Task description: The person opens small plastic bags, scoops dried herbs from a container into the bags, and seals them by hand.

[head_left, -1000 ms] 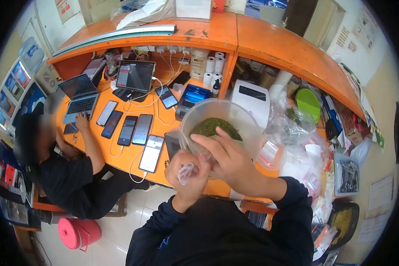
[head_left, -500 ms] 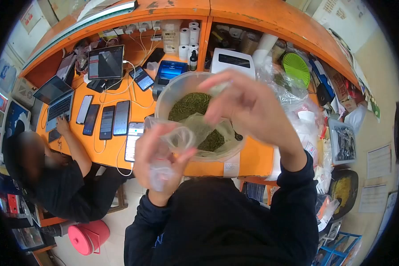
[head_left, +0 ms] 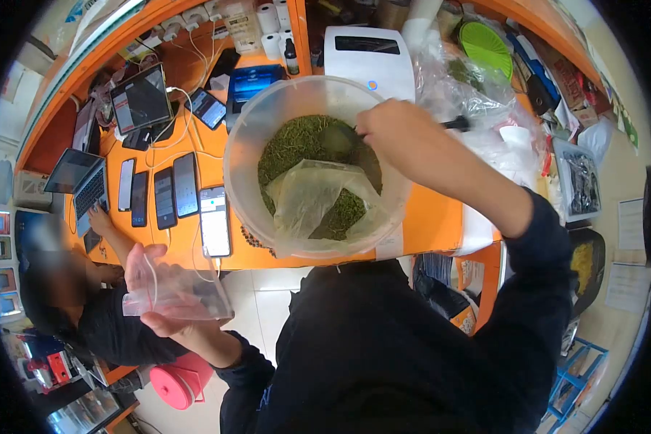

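My left hand is off the table's front edge, at the left. Its fingers and thumb hold a small clear plastic bag with its mouth spread apart. Over a big translucent tub, my right hand is closed on the handle of a scoop, whose dark end sticks out to the right. The round head of the scoop rests in the dried green herb. A larger, cloudy plastic bag lies open inside the tub, with more herb showing in it.
Left of the tub are several phones, a tablet and a blue device. A white machine stands behind it. Plastic bags lie to the right. A co-worker sits at a laptop.
My left hand has moved left and down, away from the tub, with the small bag. My right hand was empty above the tub and is now round the scoop's handle.
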Motion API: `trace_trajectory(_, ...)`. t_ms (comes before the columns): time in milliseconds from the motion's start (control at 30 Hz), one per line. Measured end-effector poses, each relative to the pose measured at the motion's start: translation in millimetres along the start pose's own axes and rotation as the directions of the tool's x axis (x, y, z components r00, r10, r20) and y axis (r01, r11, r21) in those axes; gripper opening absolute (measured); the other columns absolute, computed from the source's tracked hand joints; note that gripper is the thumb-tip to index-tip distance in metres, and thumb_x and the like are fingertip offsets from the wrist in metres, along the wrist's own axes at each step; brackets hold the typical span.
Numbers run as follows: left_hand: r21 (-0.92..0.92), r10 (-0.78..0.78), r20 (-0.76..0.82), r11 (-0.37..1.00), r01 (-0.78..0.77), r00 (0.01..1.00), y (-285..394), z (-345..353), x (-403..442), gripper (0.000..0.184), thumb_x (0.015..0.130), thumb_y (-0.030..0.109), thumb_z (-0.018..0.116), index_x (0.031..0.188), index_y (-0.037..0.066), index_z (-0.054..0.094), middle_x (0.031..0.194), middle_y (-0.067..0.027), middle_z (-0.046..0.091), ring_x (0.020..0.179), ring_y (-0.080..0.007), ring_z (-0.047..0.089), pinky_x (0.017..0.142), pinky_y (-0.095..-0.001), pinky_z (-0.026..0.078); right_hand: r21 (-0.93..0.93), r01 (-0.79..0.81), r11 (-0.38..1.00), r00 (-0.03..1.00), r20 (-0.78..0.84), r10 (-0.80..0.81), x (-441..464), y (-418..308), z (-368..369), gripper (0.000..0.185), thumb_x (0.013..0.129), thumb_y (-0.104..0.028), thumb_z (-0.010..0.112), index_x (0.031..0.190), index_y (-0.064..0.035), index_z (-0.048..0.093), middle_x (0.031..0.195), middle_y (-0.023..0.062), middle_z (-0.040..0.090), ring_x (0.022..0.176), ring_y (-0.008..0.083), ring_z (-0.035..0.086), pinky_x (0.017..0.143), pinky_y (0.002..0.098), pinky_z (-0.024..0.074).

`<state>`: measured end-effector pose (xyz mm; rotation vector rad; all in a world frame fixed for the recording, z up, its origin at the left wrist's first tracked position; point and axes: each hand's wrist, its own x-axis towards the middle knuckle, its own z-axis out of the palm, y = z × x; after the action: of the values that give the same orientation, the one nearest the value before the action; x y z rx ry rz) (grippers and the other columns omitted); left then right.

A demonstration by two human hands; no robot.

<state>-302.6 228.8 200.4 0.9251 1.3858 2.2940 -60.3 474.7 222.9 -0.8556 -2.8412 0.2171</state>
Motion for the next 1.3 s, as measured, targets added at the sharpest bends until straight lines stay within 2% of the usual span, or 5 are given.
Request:
trace_trajectory(200, -0.025, -0.238, 0.029, 0.971, 0.238, 0.971, -1, -28, -24, 0.088, 0.080, 0.060, 0.054, 0.139, 0.003, 0.024, 0.112, -0.0126, 0.056, 0.095, -0.0174, 0.056, 0.082, -0.0306, 0.048, -0.159, -0.162, 0.974, 0.987, -0.041, 0.157, -76, -66, -105, 0.013, 0.077, -0.015, 0.062, 0.089, -0.0105, 0.065, 0.073, 0.0038, 0.055, 0.068, 0.0213, 0.058, 0.056, 0.0327, 0.0441)
trace_trajectory(500, 0.129, -0.268, 0.028, 0.956, 0.262, 0.963, 1, -2, -30, 0.095, 0.071, 0.069, 0.057, 0.133, 0.001, 0.034, 0.103, -0.0090, 0.054, 0.071, -0.0074, 0.050, 0.074, -0.0195, 0.041, -0.363, 0.197, 0.911, 0.954, -0.144, -0.263, -33, -85, 22, 0.011, 0.065, -0.012, 0.059, 0.073, -0.0049, 0.062, 0.079, 0.0033, 0.050, 0.070, 0.0157, 0.056, 0.056, 0.0285, 0.0470)
trace_trajectory(800, 0.222, -0.228, -0.051, 0.947, 0.234, 0.972, 4, -8, -36, 0.090, 0.073, 0.067, 0.058, 0.132, 0.003, 0.036, 0.107, -0.0099, 0.053, 0.070, -0.0076, 0.049, 0.071, -0.0183, 0.040, -0.086, 0.264, 0.961, 0.964, 0.041, -0.261, -32, -65, 16, 0.008, 0.061, -0.008, 0.062, 0.065, -0.0015, 0.061, 0.079, 0.0095, 0.054, 0.071, 0.0223, 0.060, 0.058, 0.0312, 0.0503)
trace_trajectory(900, 0.257, -0.246, -0.017, 0.936, 0.242, 0.969, 3, -18, -41, 0.091, 0.075, 0.064, 0.057, 0.137, 0.004, 0.030, 0.123, -0.0081, 0.050, 0.111, -0.0132, 0.049, 0.087, -0.0223, 0.041, -0.134, 0.273, 0.953, 0.962, 0.011, -0.274, -27, -68, 30, 0.009, 0.060, -0.007, 0.063, 0.065, -0.0002, 0.061, 0.077, 0.0120, 0.056, 0.070, 0.0245, 0.062, 0.058, 0.0331, 0.0505)
trace_trajectory(1300, 0.421, -0.142, -0.026, 0.896, 0.140, 0.989, 7, 16, -30, 0.100, 0.063, 0.069, 0.066, 0.123, -0.007, 0.041, 0.108, -0.0131, 0.052, 0.085, -0.0142, 0.053, 0.074, -0.0270, 0.048, 0.584, -0.041, 0.811, 0.920, 0.338, -0.197, -20, -22, -4, 0.011, 0.077, -0.012, 0.063, 0.082, -0.0036, 0.069, 0.074, 0.0093, 0.064, 0.067, 0.0250, 0.060, 0.061, 0.0359, 0.0457)
